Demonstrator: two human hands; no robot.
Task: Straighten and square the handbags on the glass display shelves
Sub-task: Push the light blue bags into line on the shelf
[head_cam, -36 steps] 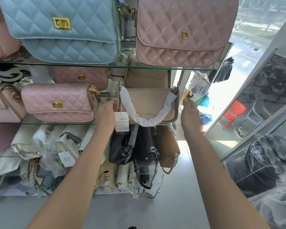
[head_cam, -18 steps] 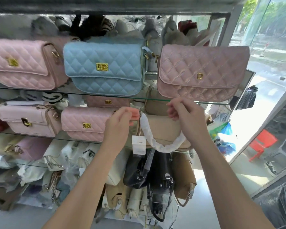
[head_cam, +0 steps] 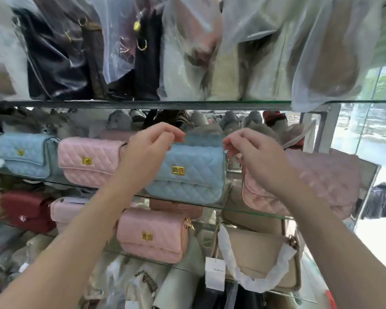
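A glass shelf (head_cam: 254,211) carries a blue quilted handbag (head_cam: 194,175) between a pink handbag (head_cam: 87,161) and a dusty-pink one (head_cam: 330,181). The left hand (head_cam: 147,150) and right hand (head_cam: 254,157) hover at its top corners, fingers (head_cam: 175,133) curled into loose pinches; whether they touch it is unclear.

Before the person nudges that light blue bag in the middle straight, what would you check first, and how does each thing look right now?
1. Both hands at the bag's top corners: ok. The left hand and right hand flank the blue quilted bag.
2. Firm grip on the bag: cannot tell; fingers are pinched, contact is blurred.
3. Bag sits level on the glass shelf: not ok, it tilts slightly.
4. Room on the left: not ok, the pink quilted bag sits close, its gap hidden by the arm.
5. Room on the right: not ok, the dusty pink bag crowds it.
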